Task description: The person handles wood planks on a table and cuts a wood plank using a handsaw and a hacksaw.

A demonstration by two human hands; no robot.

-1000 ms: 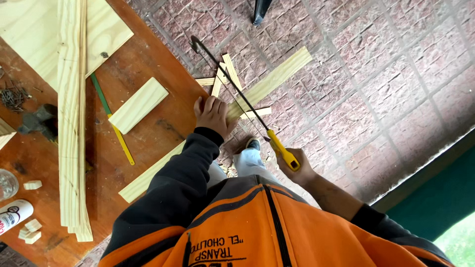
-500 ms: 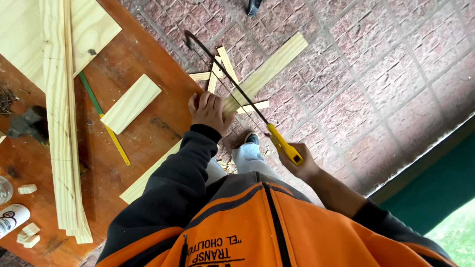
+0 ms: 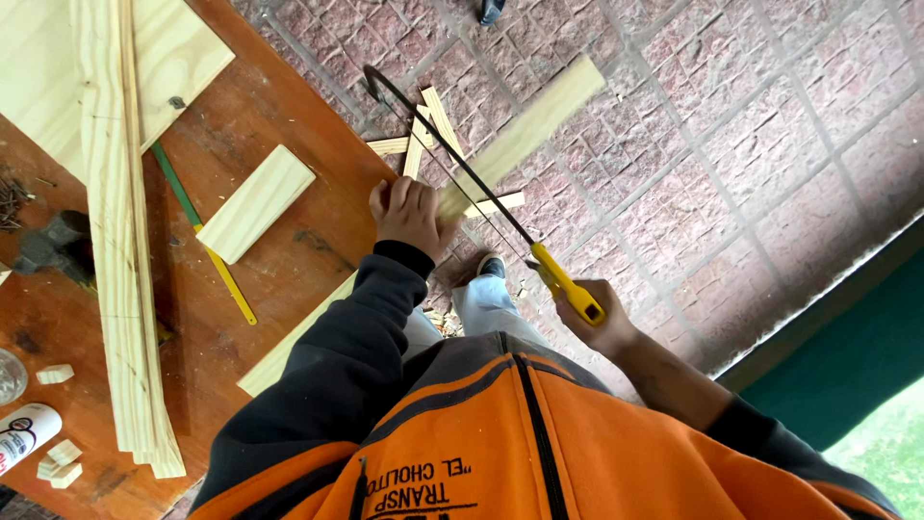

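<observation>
Long pale wood strip (image 3: pixel 525 130) laid across the right edge of the brown workbench (image 3: pixel 279 250), far end jutting out over the brick paving (image 3: pixel 693 164), near end running back along the bench edge under a dark sleeve (image 3: pixel 337 366). Crossed near the bench edge by a coping saw (image 3: pixel 462 183): thin dark frame and blade slanting from upper left to lower right, yellow handle (image 3: pixel 568 289) at the near end. Left hand (image 3: pixel 409 217) pressed flat on the strip just beside the blade, fingers spread slightly and curled over the wood. Right hand (image 3: pixel 592 323) closed tight around the yellow handle, off the bench and above the paving. Below the strip on the bricks, a few short wood offcuts (image 3: pixel 423 135) lying crossed, and a shoe (image 3: pixel 491 265) beside a grey trouser leg. Farther left on the bench, a short flat board (image 3: pixel 255 202), then a green and yellow pencil-like stick (image 3: pixel 202 236) lying at a slant. Beyond those, a bundle of long narrow slats (image 3: pixel 120 241) running near to far, partly over a wide pale panel (image 3: pixel 173 58) at the far left corner. At the left edge, a dark tool (image 3: pixel 53 246), small wood blocks (image 3: pixel 53 374), and a white tube (image 3: pixel 24 433).
</observation>
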